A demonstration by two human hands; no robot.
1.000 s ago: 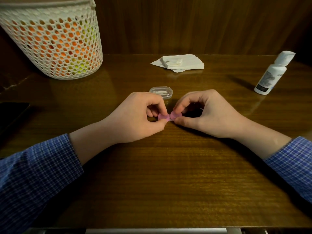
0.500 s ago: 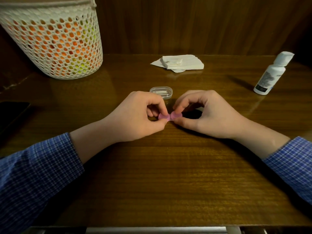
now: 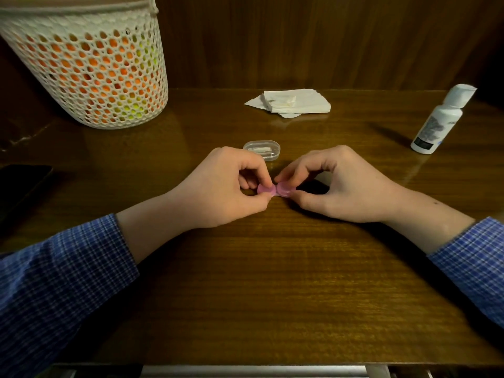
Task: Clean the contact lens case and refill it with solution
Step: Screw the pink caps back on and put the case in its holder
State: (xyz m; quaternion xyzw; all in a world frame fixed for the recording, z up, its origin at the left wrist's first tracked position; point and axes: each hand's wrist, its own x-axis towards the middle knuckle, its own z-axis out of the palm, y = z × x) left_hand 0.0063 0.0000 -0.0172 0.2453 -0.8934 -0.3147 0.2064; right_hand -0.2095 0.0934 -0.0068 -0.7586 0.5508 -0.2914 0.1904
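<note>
A small pink contact lens case lies at the middle of the wooden table. My left hand pinches its left cap between thumb and forefinger. My right hand pinches its right cap the same way. Most of the case is hidden by my fingertips. A white solution bottle with a flip cap stands at the far right, well away from both hands. A folded white tissue lies at the back of the table.
A small clear plastic box sits just behind my hands. A white perforated basket holding orange and yellow things stands at the back left. A dark flat phone lies at the left edge. A wooden wall closes the back.
Both hands stay on the pink case; the right hand's fingers have shifted slightly around its cap. Nothing else has moved.
</note>
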